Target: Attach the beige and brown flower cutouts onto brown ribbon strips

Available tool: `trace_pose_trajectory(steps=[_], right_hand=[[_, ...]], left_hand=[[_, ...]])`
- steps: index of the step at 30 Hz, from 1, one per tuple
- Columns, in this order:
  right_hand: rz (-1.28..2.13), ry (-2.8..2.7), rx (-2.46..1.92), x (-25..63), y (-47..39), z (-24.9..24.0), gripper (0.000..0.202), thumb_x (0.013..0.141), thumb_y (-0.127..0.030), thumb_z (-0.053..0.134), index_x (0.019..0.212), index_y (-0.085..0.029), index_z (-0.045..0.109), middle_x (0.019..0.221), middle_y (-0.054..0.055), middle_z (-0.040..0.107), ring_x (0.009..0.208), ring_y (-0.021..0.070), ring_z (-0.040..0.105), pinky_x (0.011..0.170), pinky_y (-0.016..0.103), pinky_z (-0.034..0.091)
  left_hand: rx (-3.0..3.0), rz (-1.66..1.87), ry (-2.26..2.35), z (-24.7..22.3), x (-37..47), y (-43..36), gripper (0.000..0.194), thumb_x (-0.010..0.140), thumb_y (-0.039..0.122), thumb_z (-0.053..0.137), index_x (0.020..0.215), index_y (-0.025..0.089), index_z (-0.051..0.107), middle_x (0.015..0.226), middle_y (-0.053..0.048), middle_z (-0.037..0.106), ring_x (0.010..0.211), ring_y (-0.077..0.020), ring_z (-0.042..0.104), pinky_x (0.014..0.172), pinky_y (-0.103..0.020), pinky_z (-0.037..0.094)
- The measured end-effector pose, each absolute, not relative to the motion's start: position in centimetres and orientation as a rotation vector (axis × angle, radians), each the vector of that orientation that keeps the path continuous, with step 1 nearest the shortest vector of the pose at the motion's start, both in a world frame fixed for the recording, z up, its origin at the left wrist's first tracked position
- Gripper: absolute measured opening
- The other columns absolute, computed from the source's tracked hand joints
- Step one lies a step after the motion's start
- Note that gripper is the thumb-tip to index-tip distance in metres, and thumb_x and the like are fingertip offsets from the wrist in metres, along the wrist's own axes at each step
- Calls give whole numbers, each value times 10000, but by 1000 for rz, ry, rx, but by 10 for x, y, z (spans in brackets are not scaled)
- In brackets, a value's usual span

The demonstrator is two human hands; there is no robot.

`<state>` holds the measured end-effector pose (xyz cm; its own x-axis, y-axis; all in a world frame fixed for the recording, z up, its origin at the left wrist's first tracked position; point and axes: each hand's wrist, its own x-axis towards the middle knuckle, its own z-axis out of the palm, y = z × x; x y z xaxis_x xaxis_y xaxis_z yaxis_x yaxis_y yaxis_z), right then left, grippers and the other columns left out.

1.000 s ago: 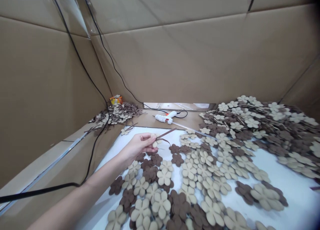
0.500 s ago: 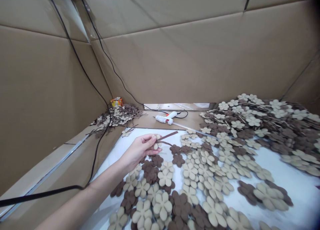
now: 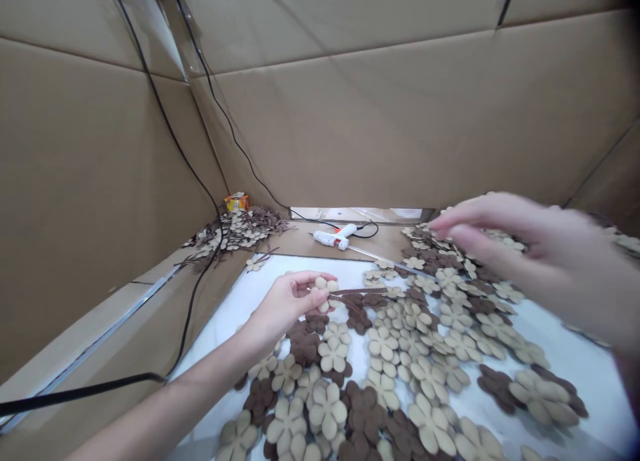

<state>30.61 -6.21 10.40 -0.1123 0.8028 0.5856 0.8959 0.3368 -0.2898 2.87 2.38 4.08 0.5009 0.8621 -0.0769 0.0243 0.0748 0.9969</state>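
My left hand [image 3: 303, 297] is closed on a small beige fabric flower [image 3: 325, 293], pinched between thumb and fingers. Two narrow brown strips [image 3: 360, 291] stick out from the flower to the right, above the loose flowers. My right hand [image 3: 530, 254], blurred by motion, hangs over the pile at the right; its thumb and forefinger are a little apart, and no object shows between them. A white glue gun [image 3: 333, 237] with a long clear glue stick [image 3: 385, 259] in its back lies beyond both hands.
Beige flowers [image 3: 383, 341] and brown flowers [image 3: 365, 411] cover much of the white board [image 3: 210, 374]. Small flowers with brown strips [image 3: 235, 231] are heaped at the back left beside an orange packet [image 3: 237, 201]. A black cable [image 3: 187, 334] hangs across the left; cardboard walls [image 3: 350, 127] enclose the space.
My right hand has come into view from the right. My left hand has turned and moved slightly right, so the flower now shows more fully and its strips point level instead of upward.
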Motion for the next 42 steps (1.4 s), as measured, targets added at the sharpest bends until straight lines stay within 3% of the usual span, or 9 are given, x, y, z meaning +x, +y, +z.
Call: trace_pose_trajectory(steps=[5, 10, 14, 20, 26, 33, 38, 42], right_hand=[[378, -2132, -1540, 250, -42, 104, 341, 885, -504, 427, 1055, -276, 615, 1099, 28, 638, 975, 221, 586, 783, 325, 445], [723, -2198, -1437, 238, -45, 82, 351, 851, -515, 496, 1106, -292, 589, 1047, 3, 665, 964, 210, 578, 783, 292, 411], [856, -2215, -1352, 233, -44, 79, 291, 873, -492, 474, 995, -270, 618, 953, -18, 675, 852, 161, 590, 733, 252, 396], [731, -2246, -1340, 225, -38, 68, 338, 891, -448, 446, 753, -178, 595, 663, -20, 568, 610, 113, 485, 561, 229, 325], [792, -2178, -1303, 230, -36, 70, 317, 906, -362, 436, 770, -161, 640, 659, -10, 571, 610, 114, 489, 543, 225, 326], [790, -2154, -1230, 232, -35, 70, 303, 875, -368, 486, 733, -157, 651, 617, -8, 573, 575, 118, 491, 535, 223, 355], [792, -2152, -1242, 233, -33, 67, 272, 875, -355, 487, 768, -166, 652, 659, 4, 615, 597, 130, 534, 575, 234, 399], [544, -2024, -1272, 234, -33, 68, 193, 849, -372, 540, 934, -215, 613, 890, 31, 642, 794, 175, 583, 730, 292, 442]], left_hand=[[1569, 843, 939, 46, 33, 7, 233, 760, 242, 649, 964, 145, 592, 651, 32, 527, 551, -93, 547, 554, -204, 448], [1777, 901, 817, 45, 27, -5, 243, 823, 208, 581, 1058, 233, 523, 751, 37, 456, 661, -89, 486, 617, -188, 433], [1789, 897, 798, 46, 24, -5, 257, 839, 206, 567, 1084, 243, 500, 772, 33, 459, 678, -88, 475, 610, -173, 418], [1514, 884, 742, 42, 33, -3, 281, 778, 305, 653, 1002, 198, 520, 726, 31, 483, 621, -95, 490, 547, -193, 455], [1311, 784, 739, 44, 37, 2, 429, 703, 397, 714, 1031, 162, 564, 780, -25, 590, 645, -130, 546, 528, -227, 490], [1266, 707, 765, 41, 34, 8, 403, 713, 362, 721, 1042, 168, 594, 785, -17, 614, 650, -118, 582, 623, -253, 502], [1293, 763, 784, 39, 34, 12, 368, 701, 332, 736, 987, 148, 595, 766, -10, 617, 625, -106, 577, 608, -237, 492], [1336, 813, 807, 42, 36, 7, 328, 691, 317, 742, 932, 144, 603, 754, 3, 595, 627, -98, 558, 586, -217, 483]])
